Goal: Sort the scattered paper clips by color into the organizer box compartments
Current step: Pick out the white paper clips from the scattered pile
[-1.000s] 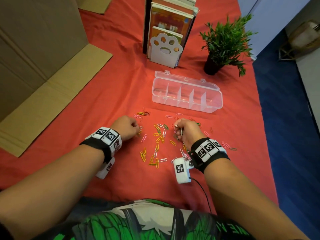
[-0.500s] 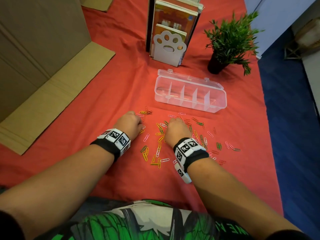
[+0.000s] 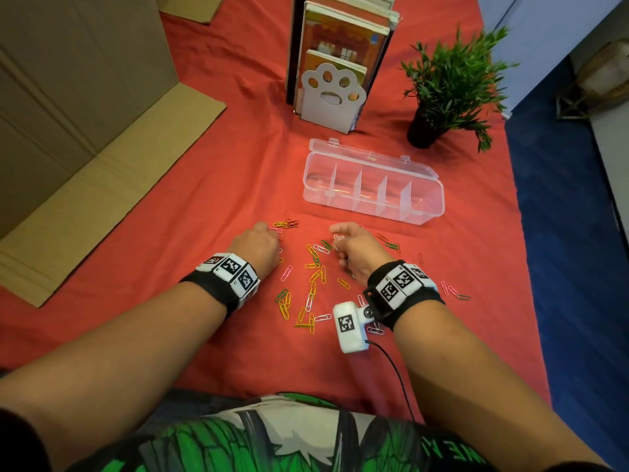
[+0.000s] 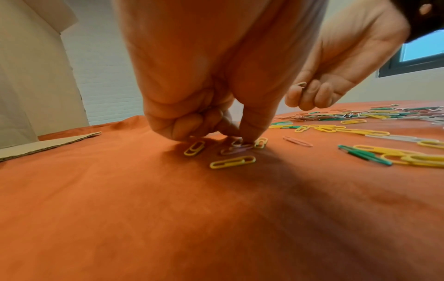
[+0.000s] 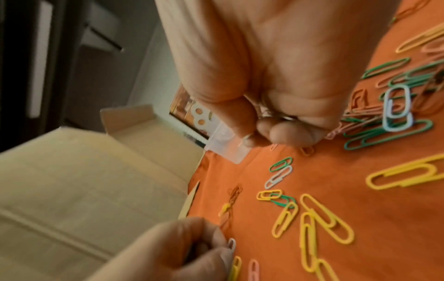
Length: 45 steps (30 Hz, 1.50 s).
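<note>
— Firstly, where was the organizer box [image 3: 425,218], and what did it contain?
— It stood on the red-covered table [image 3: 211,158], beyond both hands, with its lid folded open to the rear. Four clear dividers split it into five compartments in a row. The red cloth showed through each compartment floor. A faint yellowish glint in the second from the left could not be identified.
— And the scattered paper clips [image 3: 315,275]?
— All clips that could be made out lay outside the box, on the cloth at its near side. Yellow, green, pink, white and red were mixed, mostly between and around the hands.
— State of the left grip?
— The left hand [image 3: 257,245] was lowered to the cloth, left of the main scatter. Thumb and forefinger were clamped on one pale clip [image 4: 236,148]; the other fingers were curled. Yellow clips lay just beside it.
— Right grip?
— The right hand [image 3: 357,250] was held just above the cloth, near the box but apart from it. Its fingers were curled round white clips [image 4: 300,84], number not countable; one end protruded.
— Other items?
— A bookend [image 3: 332,93] with books and a potted plant [image 3: 449,86] stood behind the box. Cardboard [image 3: 85,137] lay at the left.
</note>
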Tool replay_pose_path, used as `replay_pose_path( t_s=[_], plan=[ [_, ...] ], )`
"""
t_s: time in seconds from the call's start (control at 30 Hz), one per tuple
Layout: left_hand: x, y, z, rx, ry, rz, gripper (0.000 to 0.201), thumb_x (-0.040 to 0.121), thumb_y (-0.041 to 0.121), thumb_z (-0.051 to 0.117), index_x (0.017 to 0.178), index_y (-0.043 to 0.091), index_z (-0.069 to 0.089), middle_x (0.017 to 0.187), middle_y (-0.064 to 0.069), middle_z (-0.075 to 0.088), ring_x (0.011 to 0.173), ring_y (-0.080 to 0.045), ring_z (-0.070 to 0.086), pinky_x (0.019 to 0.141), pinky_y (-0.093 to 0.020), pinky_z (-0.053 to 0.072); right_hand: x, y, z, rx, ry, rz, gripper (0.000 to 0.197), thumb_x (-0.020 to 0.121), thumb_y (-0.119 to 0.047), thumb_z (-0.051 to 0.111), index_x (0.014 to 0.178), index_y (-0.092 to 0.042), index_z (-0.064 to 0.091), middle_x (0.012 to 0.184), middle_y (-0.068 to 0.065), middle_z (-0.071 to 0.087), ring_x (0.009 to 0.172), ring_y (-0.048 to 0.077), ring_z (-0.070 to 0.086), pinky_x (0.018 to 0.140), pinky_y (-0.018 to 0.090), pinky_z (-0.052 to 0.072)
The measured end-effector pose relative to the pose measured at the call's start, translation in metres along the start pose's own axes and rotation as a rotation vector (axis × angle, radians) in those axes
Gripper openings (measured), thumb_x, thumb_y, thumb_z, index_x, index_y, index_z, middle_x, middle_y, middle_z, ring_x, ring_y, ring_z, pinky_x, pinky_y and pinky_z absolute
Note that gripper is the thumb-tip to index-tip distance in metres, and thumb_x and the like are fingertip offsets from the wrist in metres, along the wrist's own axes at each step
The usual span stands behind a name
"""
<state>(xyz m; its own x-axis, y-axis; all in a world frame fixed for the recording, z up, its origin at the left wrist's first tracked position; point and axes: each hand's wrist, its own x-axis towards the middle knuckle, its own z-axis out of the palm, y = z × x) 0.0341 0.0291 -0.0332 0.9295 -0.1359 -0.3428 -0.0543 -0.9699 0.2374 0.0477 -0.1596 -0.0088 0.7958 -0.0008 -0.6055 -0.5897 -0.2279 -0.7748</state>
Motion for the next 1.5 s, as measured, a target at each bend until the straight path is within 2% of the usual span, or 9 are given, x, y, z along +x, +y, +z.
replay_pose_path(
  t_s=[0.13, 0.33, 0.53, 0.67, 0.8, 1.0, 1.13, 1.3, 1.5],
  plan=[
    [-0.003, 0.000, -0.001, 0.001, 0.036, 0.014, 0.023, 0.085, 0.021, 0.051, 0.102, 0.007, 0.061, 0.104, -0.014, 0.052, 0.095, -0.037, 0.059, 0.079, -0.046, 0.051, -0.002, -0.009, 0.002, 0.322, -0.060, 0.103, 0.018, 0.091, -0.004, 0.043, 0.078, -0.012, 0.052, 0.067, 0.001, 0.044, 0.055, 0.011, 0.044, 0.043, 0.019, 0.040],
    [-0.007, 0.001, -0.002, 0.102, 0.085, 0.070, 0.022, 0.089, 0.017, 0.048, 0.103, 0.005, 0.061, 0.102, -0.013, 0.053, 0.091, -0.036, 0.060, 0.075, -0.044, 0.050, 0.007, 0.000, 0.016, -0.903, 0.045, -0.317, 0.013, 0.080, -0.005, 0.050, 0.089, -0.007, 0.060, 0.098, 0.011, 0.056, 0.085, 0.026, 0.056, 0.077, 0.032, 0.049],
    [-0.008, 0.001, -0.003, 0.043, 0.103, 0.006, 0.027, 0.091, 0.020, 0.042, 0.104, 0.002, 0.058, 0.103, -0.016, 0.053, 0.094, -0.038, 0.059, 0.077, -0.045, 0.048, 0.004, 0.008, 0.028, -1.340, 0.078, -0.531, 0.027, 0.080, 0.003, 0.048, 0.107, 0.000, 0.051, 0.111, 0.017, 0.046, 0.098, 0.037, 0.052, 0.082, 0.044, 0.047],
    [-0.007, 0.001, -0.008, -0.345, 0.018, -0.062, 0.017, 0.090, 0.019, 0.046, 0.087, 0.008, 0.058, 0.095, -0.018, 0.057, 0.088, -0.032, 0.057, 0.076, -0.036, 0.043, 0.001, 0.008, 0.023, -1.316, 0.035, -0.471, 0.028, 0.081, 0.001, 0.045, 0.108, 0.000, 0.050, 0.113, 0.017, 0.046, 0.100, 0.037, 0.054, 0.085, 0.043, 0.048],
    [-0.017, 0.015, -0.019, -1.220, -0.229, -0.367, 0.018, 0.079, 0.016, 0.040, 0.062, 0.017, 0.044, 0.060, -0.003, 0.043, 0.040, -0.011, 0.040, 0.045, -0.019, 0.028, -0.002, 0.010, 0.005, -1.188, -0.012, -0.375, 0.031, 0.081, 0.004, 0.045, 0.111, -0.001, 0.052, 0.117, 0.016, 0.048, 0.107, 0.034, 0.053, 0.087, 0.035, 0.044],
    [-0.032, 0.024, -0.027, -1.660, -0.390, -0.391, 0.027, 0.077, 0.007, 0.030, 0.066, 0.009, 0.055, 0.057, -0.005, 0.059, 0.044, -0.013, 0.052, 0.047, -0.019, 0.045, -0.010, 0.023, 0.006, -1.212, 0.044, -0.539, 0.026, 0.079, 0.003, 0.050, 0.103, -0.004, 0.053, 0.107, 0.015, 0.050, 0.099, 0.035, 0.054, 0.078, 0.038, 0.046],
    [-0.031, 0.037, -0.010, -1.167, -0.274, -0.321, 0.021, 0.085, 0.019, 0.051, 0.064, 0.018, 0.052, 0.055, -0.001, 0.044, 0.042, -0.013, 0.039, 0.043, -0.020, 0.034, -0.013, 0.024, 0.010, -1.250, 0.054, -0.504, 0.032, 0.078, 0.000, 0.051, 0.110, -0.003, 0.051, 0.113, 0.016, 0.050, 0.103, 0.036, 0.054, 0.084, 0.040, 0.047],
    [-0.042, 0.045, 0.012, -0.320, -0.139, 0.005, 0.024, 0.077, 0.037, 0.067, 0.077, 0.013, 0.067, 0.080, -0.008, 0.071, 0.079, -0.024, 0.064, 0.071, -0.030, 0.048, -0.014, 0.025, 0.004, -1.127, 0.047, -0.392, 0.026, 0.082, -0.001, 0.048, 0.108, 0.000, 0.051, 0.116, 0.018, 0.047, 0.104, 0.035, 0.054, 0.087, 0.037, 0.045],
    [-0.042, 0.060, 0.017, -0.096, -0.033, 0.069, 0.026, 0.077, 0.036, 0.065, 0.086, 0.012, 0.067, 0.098, -0.011, 0.065, 0.097, -0.030, 0.060, 0.077, -0.032, 0.046, -0.019, 0.026, -0.017, -0.940, 0.157, -0.280, 0.020, 0.087, -0.005, 0.046, 0.101, 0.002, 0.058, 0.113, 0.020, 0.055, 0.105, 0.033, 0.054, 0.084, 0.029, 0.039]
  ],
)
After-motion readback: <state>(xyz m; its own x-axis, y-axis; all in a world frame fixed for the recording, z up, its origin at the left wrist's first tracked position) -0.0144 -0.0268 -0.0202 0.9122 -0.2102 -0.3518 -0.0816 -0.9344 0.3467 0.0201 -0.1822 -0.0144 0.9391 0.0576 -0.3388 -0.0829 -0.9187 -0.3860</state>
